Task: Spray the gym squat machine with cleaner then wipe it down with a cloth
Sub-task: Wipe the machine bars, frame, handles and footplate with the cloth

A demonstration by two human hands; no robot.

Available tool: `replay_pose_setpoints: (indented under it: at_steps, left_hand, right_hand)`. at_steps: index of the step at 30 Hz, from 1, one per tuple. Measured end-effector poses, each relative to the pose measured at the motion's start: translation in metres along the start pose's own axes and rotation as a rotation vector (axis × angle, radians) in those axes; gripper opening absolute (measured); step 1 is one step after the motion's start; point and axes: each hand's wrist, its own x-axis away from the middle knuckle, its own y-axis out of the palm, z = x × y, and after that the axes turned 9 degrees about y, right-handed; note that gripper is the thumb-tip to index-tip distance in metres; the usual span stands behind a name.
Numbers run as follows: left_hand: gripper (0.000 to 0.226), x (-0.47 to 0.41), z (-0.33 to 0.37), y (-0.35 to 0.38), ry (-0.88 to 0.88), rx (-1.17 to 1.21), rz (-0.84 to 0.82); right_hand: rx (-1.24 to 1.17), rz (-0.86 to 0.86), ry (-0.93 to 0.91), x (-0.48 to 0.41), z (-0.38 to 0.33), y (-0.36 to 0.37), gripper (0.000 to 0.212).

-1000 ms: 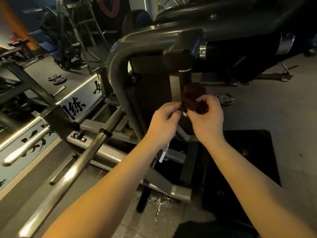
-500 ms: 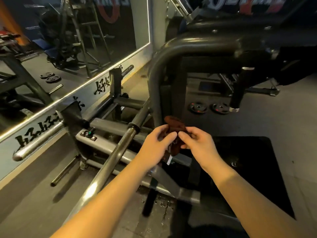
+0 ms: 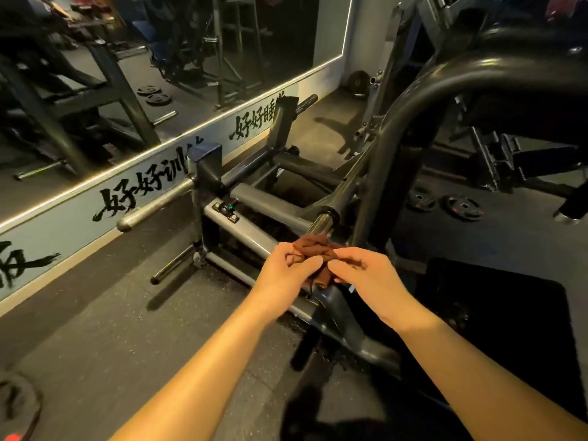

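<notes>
Dim gym, mirror along the wall, rubber floor. Machine frame dark, curved tube overhead. Left hand and right hand meet low, near the chrome bar. Each grip is closed, fingertips pinching the bunched brown cloth between them. Best folded into a flat pad before wiping: a wad would likely smear and skip the tube's underside.
</notes>
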Motion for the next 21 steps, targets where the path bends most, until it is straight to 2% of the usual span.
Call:
replay_pose_setpoints:
  at_steps: [2,5,11,15,18,21]
  left_hand:
    - [0.045,0.006,-0.007,-0.006,-0.003,0.021,0.049]
    - [0.070,0.015,-0.012,-0.011,-0.027,-0.036,0.105]
    - [0.031,0.025,-0.008,0.001,-0.074,-0.108,0.193]
    - [0.033,0.040,-0.004,0.004,-0.124,-0.025,0.252]
    - [0.047,0.049,-0.003,-0.002,-0.153,-0.021,0.320]
    - [0.045,0.054,-0.003,-0.018,-0.128,-0.080,0.401]
  right_hand:
    - [0.042,-0.031,-0.004,-0.001,0.004,0.007,0.021]
    - [0.035,-0.082,0.009,-0.003,0.010,0.010,0.022]
    - [-0.043,-0.188,0.078,-0.015,0.031,-0.001,0.034]
    - [-0.195,-0.333,0.137,-0.019,0.033,-0.003,0.028]
    - [-0.111,-0.357,0.038,-0.025,0.035,0.005,0.027]
    - [-0.069,-0.327,-0.037,-0.032,0.030,0.020,0.028]
